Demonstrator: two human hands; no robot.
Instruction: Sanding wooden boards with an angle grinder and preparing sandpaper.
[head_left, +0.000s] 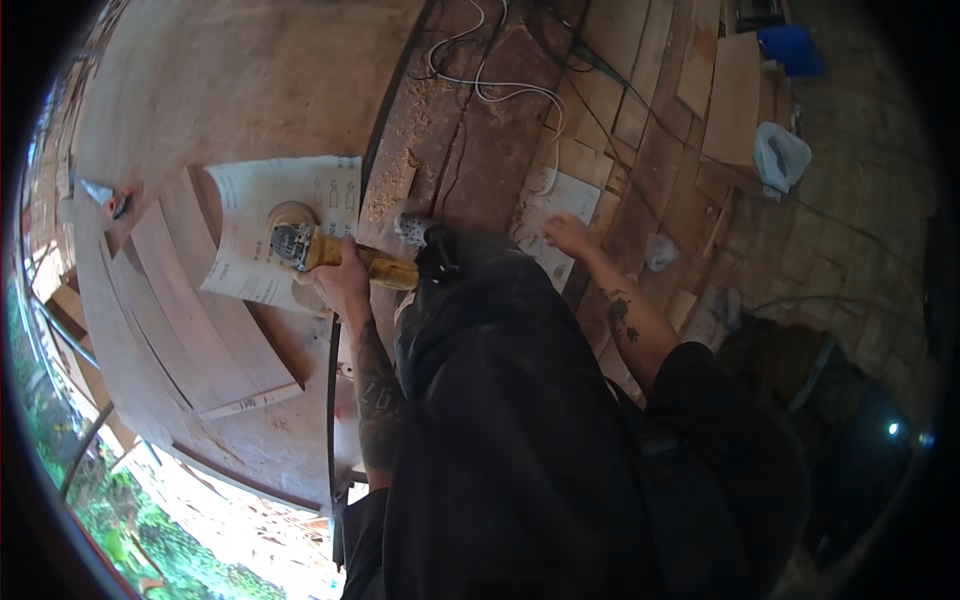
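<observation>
My left hand [345, 284] is wrapped round the yellow body of an angle grinder [388, 268]. The tool's grey head and round tan disc [293, 213] lie over a pale printed sheet [245, 200] on the large wooden table. Beneath that sheet, several long thin boards [205, 300] rest side by side. Out to the right, my right hand [572, 236] hangs with loosely curled fingers and nothing visible in it. It is above a pale panel [568, 200] near the planks. My dark clothing hides part of the ground between both arms.
A white cable [510, 88] loops over brown boards scattered with wood shavings [400, 165]. To the right stand a cardboard box [735, 100], a white plastic bag [780, 158] and a blue container [790, 50]. A bottle with an orange-red cap [105, 197] lies on the table's left.
</observation>
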